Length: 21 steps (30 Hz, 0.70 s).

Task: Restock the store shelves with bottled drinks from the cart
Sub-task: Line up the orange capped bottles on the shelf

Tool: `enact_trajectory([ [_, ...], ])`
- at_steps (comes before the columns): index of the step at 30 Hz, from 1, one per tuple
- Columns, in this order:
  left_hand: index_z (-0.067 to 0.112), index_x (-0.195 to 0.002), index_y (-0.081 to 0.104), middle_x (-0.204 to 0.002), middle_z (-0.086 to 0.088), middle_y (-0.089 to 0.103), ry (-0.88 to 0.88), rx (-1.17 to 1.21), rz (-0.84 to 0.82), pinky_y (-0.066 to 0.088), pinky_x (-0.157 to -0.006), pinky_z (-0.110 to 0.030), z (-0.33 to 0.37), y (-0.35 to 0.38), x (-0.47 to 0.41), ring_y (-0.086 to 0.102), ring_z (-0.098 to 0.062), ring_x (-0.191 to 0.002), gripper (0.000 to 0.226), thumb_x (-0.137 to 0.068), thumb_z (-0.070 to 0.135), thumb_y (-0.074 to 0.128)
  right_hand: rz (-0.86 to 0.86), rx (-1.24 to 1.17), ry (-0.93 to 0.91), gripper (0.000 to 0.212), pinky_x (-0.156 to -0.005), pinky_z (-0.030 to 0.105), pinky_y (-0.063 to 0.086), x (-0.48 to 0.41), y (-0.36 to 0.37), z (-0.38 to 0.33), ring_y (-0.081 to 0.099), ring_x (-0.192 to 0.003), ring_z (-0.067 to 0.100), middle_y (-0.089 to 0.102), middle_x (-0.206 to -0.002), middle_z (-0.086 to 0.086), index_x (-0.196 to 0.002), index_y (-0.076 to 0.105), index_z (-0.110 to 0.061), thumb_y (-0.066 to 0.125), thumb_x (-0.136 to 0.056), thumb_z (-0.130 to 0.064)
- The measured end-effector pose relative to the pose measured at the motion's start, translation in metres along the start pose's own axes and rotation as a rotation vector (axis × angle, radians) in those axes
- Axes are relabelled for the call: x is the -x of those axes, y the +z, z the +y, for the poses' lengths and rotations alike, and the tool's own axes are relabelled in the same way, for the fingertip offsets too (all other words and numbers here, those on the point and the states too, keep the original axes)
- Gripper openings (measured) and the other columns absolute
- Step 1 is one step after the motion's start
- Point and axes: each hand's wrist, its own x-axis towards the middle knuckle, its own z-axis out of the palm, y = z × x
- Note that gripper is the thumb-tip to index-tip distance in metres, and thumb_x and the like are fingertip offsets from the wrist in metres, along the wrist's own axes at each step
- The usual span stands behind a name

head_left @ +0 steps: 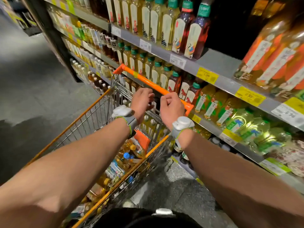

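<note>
Fingers (148,96) of both hands loosely curled, empty, wire cart (92,122) holding bottled drinks (130,150)

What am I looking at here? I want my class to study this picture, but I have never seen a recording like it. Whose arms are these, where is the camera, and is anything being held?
There is no machine here. A person wears one wide-angle camera on the head, so you look forward and down along their own bare arms. The left hand and right hand hover by the orange handle of a wire shopping cart; both look loosely curled and seem to hold nothing. Each wrist carries a grey band with a white device, whose purpose the picture does not show. The cart holds bottles of yellowish liquid. To the right stand store shelves lined with bottled drinks, with yellow price tags along the edges. One gap on the upper shelf looks unfilled.
</note>
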Motion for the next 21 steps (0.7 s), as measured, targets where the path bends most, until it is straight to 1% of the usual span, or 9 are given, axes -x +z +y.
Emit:
enact_trajectory([
  [3, 0.02, -0.085, 0.065, -0.077, 0.001, 0.063, -0.027, 0.016, 0.074, 0.05, -0.072, -0.035, -0.02, -0.046, -0.005, 0.06, -0.018, -0.072, 0.011, -0.092, 0.024, 0.058, -0.115, 0.013, 0.014, 0.017, -0.069, 0.041, 0.049, 0.017, 0.044, 0.0, 0.063, -0.082, 0.025, 0.066, -0.084, 0.0, -0.099, 0.061, -0.017, 0.055, -0.101, -0.033],
  [6, 0.02, -0.085, 0.065, -0.075, 0.003, 0.06, -0.07, 0.012, 0.12, 0.048, -0.073, -0.037, -0.041, -0.092, -0.013, 0.057, -0.019, -0.075, 0.011, -0.092, 0.024, 0.058, -0.193, 0.04, 0.021, 0.015, -0.06, 0.035, 0.042, 0.033, 0.093, -0.007, 0.06, -0.073, 0.02, 0.06, -0.072, -0.009, -0.095, 0.061, -0.019, 0.057, -0.1, -0.031],
  [9, 0.019, -0.093, 0.067, -0.089, -0.001, 0.064, -0.115, -0.032, 0.154, 0.052, -0.077, -0.039, -0.062, -0.123, -0.017, 0.061, -0.022, -0.088, 0.013, -0.097, 0.024, 0.055, -0.23, 0.036, 0.039, 0.013, -0.059, 0.032, 0.037, 0.044, 0.13, -0.01, 0.058, -0.068, 0.022, 0.065, -0.073, 0.0, -0.094, 0.065, -0.015, 0.059, -0.098, -0.026],
  [11, 0.018, -0.091, 0.066, -0.09, -0.004, 0.065, -0.146, -0.039, 0.171, 0.049, -0.074, -0.037, -0.076, -0.142, -0.019, 0.06, -0.022, -0.086, 0.015, -0.098, 0.024, 0.054, -0.214, 0.018, 0.012, 0.014, -0.058, 0.027, 0.032, 0.052, 0.155, -0.009, 0.058, -0.066, 0.023, 0.064, -0.071, 0.004, -0.091, 0.067, -0.01, 0.062, -0.096, -0.022],
  [12, 0.017, -0.088, 0.065, -0.088, -0.004, 0.064, -0.161, -0.042, 0.192, 0.048, -0.073, -0.034, -0.084, -0.152, -0.021, 0.059, -0.022, -0.084, 0.017, -0.099, 0.023, 0.053, -0.215, 0.02, 0.002, 0.016, -0.057, 0.025, 0.029, 0.056, 0.168, -0.008, 0.055, -0.063, 0.019, 0.062, -0.068, 0.0, -0.087, 0.067, -0.01, 0.062, -0.095, -0.022],
  [14, 0.016, -0.085, 0.062, -0.086, -0.005, 0.063, -0.207, -0.021, 0.246, 0.049, -0.071, -0.031, -0.097, -0.169, -0.024, 0.06, -0.023, -0.081, 0.02, -0.1, 0.02, 0.051, -0.285, 0.049, 0.044, 0.02, -0.057, 0.026, 0.028, 0.063, 0.186, -0.003, 0.047, -0.061, 0.012, 0.054, -0.065, -0.009, -0.08, 0.062, -0.019, 0.057, -0.092, -0.034],
  [15, 0.015, -0.085, 0.062, -0.088, -0.009, 0.063, -0.243, -0.005, 0.274, 0.047, -0.074, -0.034, -0.106, -0.177, -0.025, 0.059, -0.024, -0.083, 0.019, -0.1, 0.02, 0.05, -0.343, 0.093, 0.062, 0.023, -0.058, 0.029, 0.03, 0.066, 0.195, 0.001, 0.044, -0.062, 0.011, 0.05, -0.065, -0.01, -0.08, 0.059, -0.023, 0.051, -0.09, -0.042],
  [18, 0.01, -0.091, 0.064, -0.093, -0.016, 0.063, -0.347, 0.054, 0.369, 0.041, -0.082, -0.041, -0.128, -0.191, -0.028, 0.057, -0.029, -0.09, 0.021, -0.101, 0.021, 0.048, -0.518, 0.176, 0.019, 0.029, -0.063, 0.03, 0.033, 0.07, 0.213, 0.015, 0.048, -0.069, 0.016, 0.045, -0.068, -0.016, -0.08, 0.047, -0.032, 0.035, -0.091, -0.055],
  [21, 0.0, -0.118, 0.067, -0.122, -0.026, 0.067, -0.427, -0.004, 0.414, 0.049, -0.099, -0.041, -0.149, -0.203, -0.029, 0.063, -0.038, -0.114, 0.034, -0.105, 0.022, 0.045, -0.572, 0.153, 0.017, 0.02, -0.062, 0.027, 0.029, 0.074, 0.228, 0.032, 0.059, -0.075, 0.022, 0.047, -0.069, -0.017, -0.081, 0.05, -0.029, 0.052, -0.098, -0.039],
])
